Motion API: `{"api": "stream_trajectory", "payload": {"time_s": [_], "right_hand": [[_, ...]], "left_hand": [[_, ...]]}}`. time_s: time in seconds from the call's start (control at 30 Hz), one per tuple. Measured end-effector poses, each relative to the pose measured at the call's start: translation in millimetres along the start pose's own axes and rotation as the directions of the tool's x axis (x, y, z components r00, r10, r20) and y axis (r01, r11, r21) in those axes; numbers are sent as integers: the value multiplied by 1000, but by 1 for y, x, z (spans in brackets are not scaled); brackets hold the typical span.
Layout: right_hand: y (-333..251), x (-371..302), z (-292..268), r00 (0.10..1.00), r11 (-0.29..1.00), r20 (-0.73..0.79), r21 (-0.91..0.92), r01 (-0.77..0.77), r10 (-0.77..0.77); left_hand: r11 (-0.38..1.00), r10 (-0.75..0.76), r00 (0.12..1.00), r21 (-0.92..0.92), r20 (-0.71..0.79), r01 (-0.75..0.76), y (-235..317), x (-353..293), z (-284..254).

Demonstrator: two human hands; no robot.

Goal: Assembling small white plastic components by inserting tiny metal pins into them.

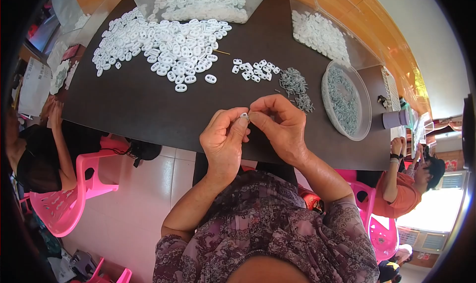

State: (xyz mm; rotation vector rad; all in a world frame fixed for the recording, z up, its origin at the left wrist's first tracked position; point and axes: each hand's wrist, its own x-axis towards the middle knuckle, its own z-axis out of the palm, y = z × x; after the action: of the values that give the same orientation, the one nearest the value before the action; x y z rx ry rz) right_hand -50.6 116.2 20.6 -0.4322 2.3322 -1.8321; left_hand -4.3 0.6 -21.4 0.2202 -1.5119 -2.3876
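My left hand (224,140) pinches a small white plastic piece (243,116) between thumb and fingers, just above the near edge of the dark table (148,109). My right hand (280,126) meets it from the right, fingertips pressed against the same piece; whatever it holds itself is hidden. Beyond my hands lie a small cluster of white two-hole pieces (254,70) and a loose heap of small grey metal parts (295,87).
A big pile of white pieces (163,47) covers the far left of the table, with clear bags of more (198,2) (320,35) behind. A clear round dish of grey parts (345,100) sits right. Seated people on pink chairs (67,203) flank me.
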Motion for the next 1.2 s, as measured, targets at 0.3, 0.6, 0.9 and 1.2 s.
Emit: {"api": "stream_trajectory", "payload": {"time_s": [0.3,0.6,0.9,1.2], "right_hand": [[0,2,-4,997,994,33,-82,75,-73],[5,2,-5,995,997,67,-26,77,-75],[14,4,-2,980,969,50,-147,198,-192],[12,10,9,886,837,29,-314,449,-464]], "left_hand": [[997,-36,999,-68,-6,36,-1,3,-2],[996,-53,999,-69,-5,52,0,2,-3],[1000,-5,1000,-23,-13,5,-3,2,0],[995,86,996,47,-37,-84,-6,-2,1]]}}
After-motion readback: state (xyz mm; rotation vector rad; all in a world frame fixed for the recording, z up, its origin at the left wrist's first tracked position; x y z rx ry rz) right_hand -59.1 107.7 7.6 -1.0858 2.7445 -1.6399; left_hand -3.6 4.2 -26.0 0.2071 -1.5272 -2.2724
